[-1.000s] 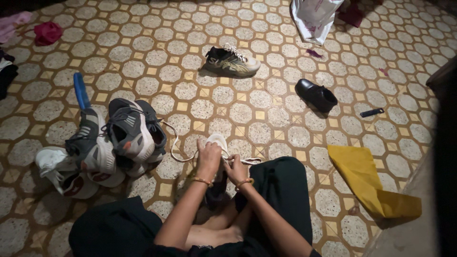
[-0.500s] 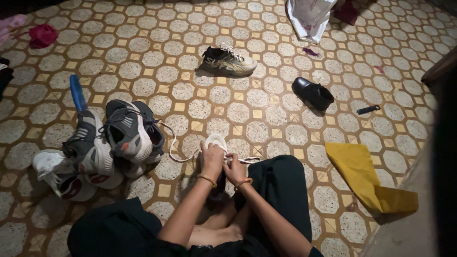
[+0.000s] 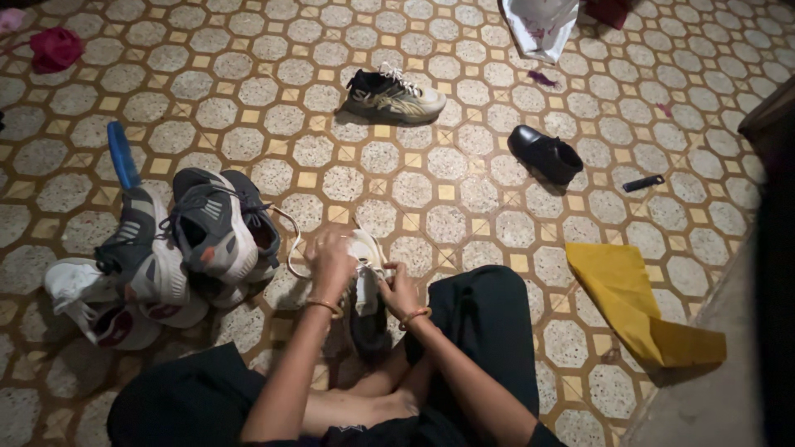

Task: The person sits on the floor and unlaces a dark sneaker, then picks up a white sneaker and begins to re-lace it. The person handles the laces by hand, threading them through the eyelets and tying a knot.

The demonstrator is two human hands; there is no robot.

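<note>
I sit cross-legged on the tiled floor with a white-toed shoe (image 3: 365, 273) in front of my knees. My left hand (image 3: 329, 263) is closed around the shoe's left side near the laces. My right hand (image 3: 399, 290) pinches the white lace at the shoe's right side. A loose loop of white lace (image 3: 291, 248) trails off to the left toward a heap of sneakers. Both wrists wear thin gold bangles.
A pile of grey and white sneakers (image 3: 178, 248) lies at the left with a blue insole (image 3: 121, 156). Farther off are a beige sneaker (image 3: 393, 93), a black shoe (image 3: 545, 154), a small dark object (image 3: 644, 183), a yellow cloth (image 3: 638, 304) and a white bag (image 3: 542, 23).
My left hand has shifted left and pulled the lace that way. The shoe has tipped, showing more of its white upper. The view has dropped slightly.
</note>
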